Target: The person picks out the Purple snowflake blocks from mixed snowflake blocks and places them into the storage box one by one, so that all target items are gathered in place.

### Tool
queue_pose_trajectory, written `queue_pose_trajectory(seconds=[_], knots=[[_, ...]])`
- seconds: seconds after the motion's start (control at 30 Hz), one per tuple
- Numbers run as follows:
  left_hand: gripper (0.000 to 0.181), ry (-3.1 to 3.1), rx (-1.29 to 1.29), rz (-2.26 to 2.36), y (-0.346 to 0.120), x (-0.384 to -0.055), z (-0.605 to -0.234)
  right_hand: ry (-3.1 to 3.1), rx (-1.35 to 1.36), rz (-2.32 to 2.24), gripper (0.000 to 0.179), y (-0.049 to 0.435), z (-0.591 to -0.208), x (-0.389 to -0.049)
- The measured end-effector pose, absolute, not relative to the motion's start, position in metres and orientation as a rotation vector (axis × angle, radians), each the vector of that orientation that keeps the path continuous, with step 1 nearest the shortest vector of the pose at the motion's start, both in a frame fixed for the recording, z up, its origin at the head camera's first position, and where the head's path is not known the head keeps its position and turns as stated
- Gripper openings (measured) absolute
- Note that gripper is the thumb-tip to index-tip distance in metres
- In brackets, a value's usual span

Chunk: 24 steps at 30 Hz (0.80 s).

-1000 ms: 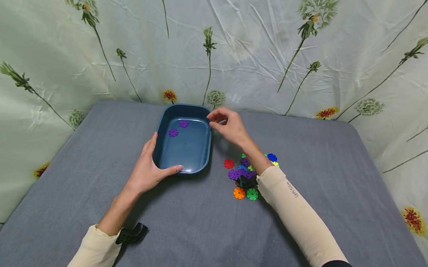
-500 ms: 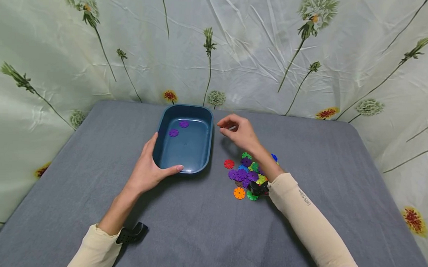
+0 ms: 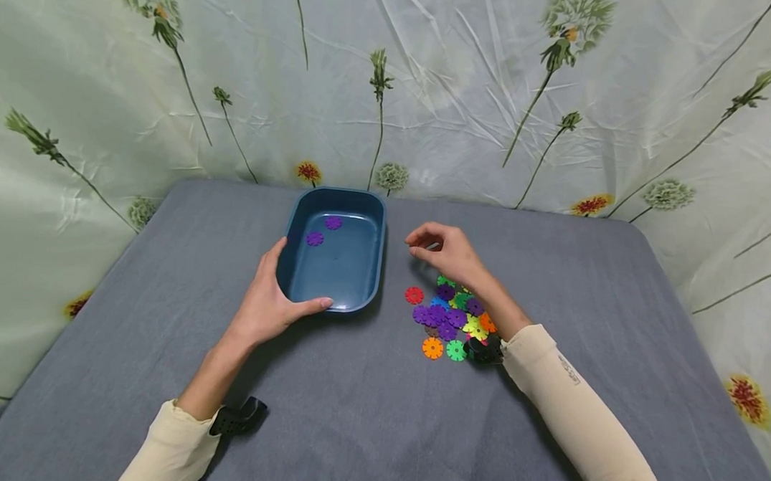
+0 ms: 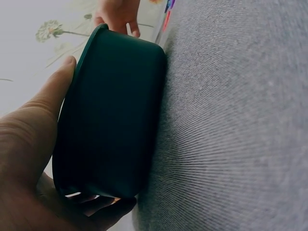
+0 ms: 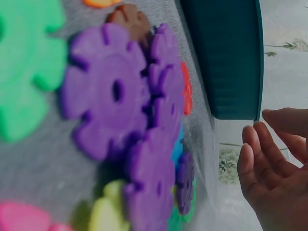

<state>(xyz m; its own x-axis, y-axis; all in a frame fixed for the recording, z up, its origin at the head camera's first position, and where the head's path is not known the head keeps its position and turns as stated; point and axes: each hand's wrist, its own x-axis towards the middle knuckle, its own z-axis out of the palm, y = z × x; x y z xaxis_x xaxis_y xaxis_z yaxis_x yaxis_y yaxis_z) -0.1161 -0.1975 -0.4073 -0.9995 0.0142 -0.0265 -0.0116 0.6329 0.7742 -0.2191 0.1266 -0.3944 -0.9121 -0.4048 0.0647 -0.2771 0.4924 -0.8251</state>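
Observation:
A dark blue plastic bin [image 3: 345,271] stands at the table's back, left of centre. Two purple notched discs [image 3: 315,238] lie inside it. My left hand [image 3: 260,310] grips the bin's near left corner, thumb over the near rim and fingers along the left wall, as the left wrist view also shows. Right of the bin, my right hand [image 3: 448,254] is above the table with fingers loosely curved and nothing between them. Below it lies a loose heap of notched flower discs, with purple discs [image 5: 110,94], a green disc [image 3: 456,350], an orange disc [image 3: 432,348] and a red disc [image 3: 414,295].
The grey cloth-covered table [image 3: 351,425] ends at a floral curtain [image 3: 455,129] behind the bin. Black wrist straps [image 3: 238,417] sit below both hands. The right forearm [image 3: 563,392] overlaps the heap's right side in the head view.
My right hand has drawn back from the bin's right rim, moving right and toward me over the heap. The left hand and the bin stay in place.

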Motion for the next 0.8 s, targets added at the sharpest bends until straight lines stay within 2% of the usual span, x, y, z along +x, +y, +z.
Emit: queue_pose_trajectory(seconds=[0.8], knots=[[0.136,2.826,0.034,1.252,-0.197,-0.121,-0.404,2.508,-0.58,-1.321,0.018,0.161,-0.405,-0.201]])
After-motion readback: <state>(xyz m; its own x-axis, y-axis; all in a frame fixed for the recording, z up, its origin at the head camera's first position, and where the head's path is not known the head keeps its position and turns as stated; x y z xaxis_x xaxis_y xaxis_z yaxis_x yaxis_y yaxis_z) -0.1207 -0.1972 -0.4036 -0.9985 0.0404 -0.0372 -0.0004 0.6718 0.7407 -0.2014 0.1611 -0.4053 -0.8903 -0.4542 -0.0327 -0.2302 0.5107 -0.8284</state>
